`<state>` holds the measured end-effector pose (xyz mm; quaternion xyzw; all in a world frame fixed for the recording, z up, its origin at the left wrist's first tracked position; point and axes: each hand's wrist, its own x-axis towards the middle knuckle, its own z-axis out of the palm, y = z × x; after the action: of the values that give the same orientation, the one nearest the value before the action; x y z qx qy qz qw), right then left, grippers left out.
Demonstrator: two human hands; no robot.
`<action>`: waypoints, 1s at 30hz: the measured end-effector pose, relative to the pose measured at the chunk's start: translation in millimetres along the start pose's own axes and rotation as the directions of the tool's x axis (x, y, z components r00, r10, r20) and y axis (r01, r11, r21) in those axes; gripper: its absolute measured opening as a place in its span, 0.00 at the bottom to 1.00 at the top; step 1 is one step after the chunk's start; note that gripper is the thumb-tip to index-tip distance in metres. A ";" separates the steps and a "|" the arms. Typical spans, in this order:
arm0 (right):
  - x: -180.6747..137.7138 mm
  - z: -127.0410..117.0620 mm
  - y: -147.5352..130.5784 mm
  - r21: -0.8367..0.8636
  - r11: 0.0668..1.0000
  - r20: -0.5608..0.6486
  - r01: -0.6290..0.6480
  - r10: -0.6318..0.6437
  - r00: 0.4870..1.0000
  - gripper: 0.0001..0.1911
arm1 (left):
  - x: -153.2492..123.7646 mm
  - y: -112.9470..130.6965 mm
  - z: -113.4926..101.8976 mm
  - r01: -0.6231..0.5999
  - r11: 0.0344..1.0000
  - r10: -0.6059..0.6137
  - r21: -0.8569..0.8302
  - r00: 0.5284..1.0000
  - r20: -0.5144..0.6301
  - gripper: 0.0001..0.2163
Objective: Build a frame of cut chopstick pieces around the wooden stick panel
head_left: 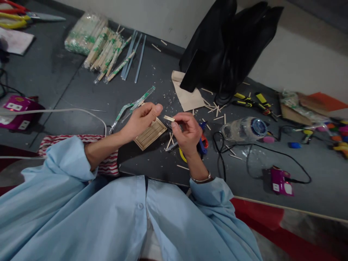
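My right hand [187, 132] pinches a short piece of wooden stick [169, 118] between thumb and fingers, its tip pointing left. My left hand [143, 119] hovers just left of that stick, fingers curled, thumb up near the stick's end; I cannot make out anything in it. Below both hands lies a flat panel of sticks laid side by side [150, 134] on the dark mat [152, 163]. Loose cut stick pieces [170, 140] lie under my right hand.
Wrapped chopstick bundles [104, 50] lie at the back left, a black bag [228, 47] at the back. A clear plastic bottle [243, 129], pliers [252, 103], a black cable [250, 152], a magenta power strip [281, 181] and a second one [17, 112] surround the mat.
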<state>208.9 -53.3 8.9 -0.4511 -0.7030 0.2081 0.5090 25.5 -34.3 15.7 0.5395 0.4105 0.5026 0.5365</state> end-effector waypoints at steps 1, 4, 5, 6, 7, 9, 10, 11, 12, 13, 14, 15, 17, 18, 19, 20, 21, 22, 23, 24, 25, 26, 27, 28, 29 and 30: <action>0.2 -0.3 -1.2 -0.021 1.000 0.007 0.006 -0.006 1.000 0.02 | -0.6 -1.1 0.7 0.001 1.000 -0.001 0.003 0.999 0.036 0.21; 0.9 -0.7 -4.1 -0.076 0.995 0.025 0.057 -0.055 0.998 0.03 | -1.9 -4.7 2.4 0.027 0.999 -0.030 0.026 0.995 0.094 0.17; 1.1 -0.8 -4.7 -0.087 0.993 0.034 0.084 -0.081 0.996 0.04 | -2.1 -5.5 2.6 0.031 0.999 -0.035 0.043 0.995 0.097 0.17; 1.1 -0.7 -4.9 -0.095 0.989 0.044 0.110 -0.106 0.993 0.04 | -2.2 -6.1 2.6 0.031 0.998 -0.036 0.058 0.995 0.096 0.16; 1.0 -0.7 -5.0 -0.103 0.986 0.055 0.134 -0.128 0.990 0.05 | -2.2 -6.2 2.5 0.028 0.997 -0.034 0.065 0.995 0.093 0.14; 0.5 -0.5 -4.6 -0.121 0.979 0.072 0.163 -0.155 0.985 0.06 | -2.1 -5.5 2.2 0.032 0.998 -0.037 0.055 0.995 0.095 0.11; 0.2 -0.5 -4.2 -0.128 0.978 0.076 0.167 -0.158 0.984 0.07 | -2.1 -4.8 2.1 0.041 0.998 -0.045 0.045 0.994 0.097 0.10; -0.1 -0.4 -3.9 -0.132 0.977 0.077 0.165 -0.156 0.985 0.07 | -2.2 -3.9 2.0 0.054 0.998 -0.057 0.036 0.994 0.099 0.09; -0.4 -0.4 -3.5 -0.133 0.978 0.075 0.159 -0.150 0.986 0.06 | -2.3 -3.1 1.9 0.072 0.997 -0.074 0.025 0.992 0.100 0.08; -0.7 -0.5 -3.2 -0.131 0.980 0.073 0.149 -0.141 0.987 0.06 | -2.3 -2.3 1.8 0.093 0.996 -0.094 0.007 0.991 0.100 0.08; -0.8 -0.6 -2.9 -0.128 0.982 0.072 0.138 -0.130 0.989 0.06 | -2.3 -1.7 1.8 0.117 0.993 -0.114 -0.019 0.988 0.101 0.07; -0.8 -0.8 -2.7 -0.121 0.985 0.068 0.124 -0.117 0.991 0.05 | -2.2 -1.4 1.7 0.138 0.989 -0.132 -0.053 0.986 0.098 0.07; -0.8 -1.1 -2.1 -0.090 0.992 0.056 0.092 -0.087 0.995 0.05 | -1.4 -1.7 1.4 0.160 0.979 -0.150 -0.130 0.985 0.088 0.07; -0.9 -1.1 -1.7 -0.064 0.996 0.049 0.070 -0.067 0.997 0.04 | -0.7 -2.4 1.2 0.161 0.974 -0.151 -0.161 0.986 0.075 0.07; -1.0 -1.0 -1.0 -0.033 0.999 0.043 0.042 -0.041 0.998 0.04 | 0.1 -3.4 0.8 0.159 0.970 -0.151 -0.182 0.987 0.057 0.06; -1.2 -0.8 -0.2 -0.002 1.000 0.037 0.011 -0.011 0.999 0.03 | 1.1 -4.6 0.3 0.160 0.967 -0.156 -0.197 0.987 0.036 0.06; -1.5 -0.4 0.9 0.027 0.999 0.031 -0.022 0.021 0.999 0.02 | 2.0 -5.8 -0.2 0.167 0.963 -0.168 -0.209 0.986 0.016 0.06; -2.0 0.2 2.2 0.053 0.997 0.024 -0.054 0.053 0.998 0.02 | 2.8 -6.9 -0.7 0.182 0.958 -0.187 -0.221 0.982 -0.002 0.06; -2.5 0.9 3.5 0.078 0.993 0.015 -0.084 0.083 0.996 0.02 | 3.5 -7.7 -1.2 0.200 0.952 -0.209 -0.232 0.978 -0.017 0.07; -3.1 1.7 5.0 0.101 0.989 0.003 -0.111 0.111 0.994 0.02 | 3.9 -8.2 -1.5 0.216 0.946 -0.228 -0.241 0.973 -0.025 0.07; -3.8 2.5 6.4 0.124 0.983 -0.006 -0.135 0.137 0.991 0.03 | 3.9 -8.1 -1.8 0.226 0.942 -0.240 -0.246 0.970 -0.029 0.08; -4.4 3.3 7.7 0.145 0.977 -0.012 -0.156 0.160 0.987 0.03 | 3.7 -7.6 -1.9 0.231 0.941 -0.246 -0.247 0.969 -0.029 0.10; -5.0 4.0 8.9 0.165 0.971 -0.014 -0.175 0.179 0.984 0.04 | 3.3 -6.7 -2.0 0.232 0.942 -0.246 -0.242 0.969 -0.027 0.11; -5.6 4.6 10.0 0.182 0.965 -0.012 -0.190 0.196 0.981 0.04 | 2.6 -5.5 -2.0 0.232 0.944 -0.244 -0.233 0.970 -0.023 0.12; -6.1 5.2 10.9 0.197 0.959 -0.008 -0.203 0.209 0.978 0.04 | 1.9 -4.4 -2.1 0.234 0.946 -0.244 -0.223 0.970 -0.015 0.13; -6.4 5.7 11.7 0.212 0.954 -0.004 -0.214 0.220 0.976 0.05 | 1.1 -3.5 -2.2 0.240 0.947 -0.246 -0.212 0.969 -0.005 0.15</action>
<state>209.2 -51.8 -5.6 -0.4721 -0.6162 0.3295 0.5374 23.9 -32.6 12.2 0.4173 0.4269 0.4816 0.6416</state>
